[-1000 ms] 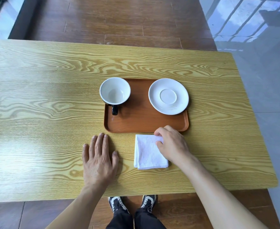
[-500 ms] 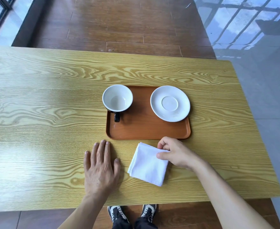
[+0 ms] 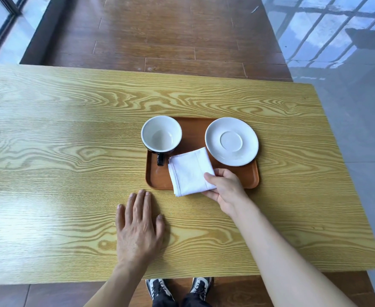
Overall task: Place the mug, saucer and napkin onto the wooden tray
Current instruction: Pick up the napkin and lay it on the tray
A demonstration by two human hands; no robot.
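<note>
Napkin, white folded cloth [image 3: 190, 171], is pinched at its corner by the right hand [image 3: 225, 188] over the brown wooden tray [image 3: 252, 177] at frame centre, its near edge overhanging the yellow wood-grain surface [image 3: 71, 151]. White-lined dark mug [image 3: 161, 136] and white round saucer [image 3: 231, 141] already sit aboard. Only release remains, I judge. Left hand [image 3: 137, 227] lies flat, holding nothing.

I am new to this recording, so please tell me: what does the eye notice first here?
The right hand pinches a folded white napkin over the near part of the brown tray. Behind it stand a white-lined mug and a saucer. The left hand lies flat on the table.
</note>
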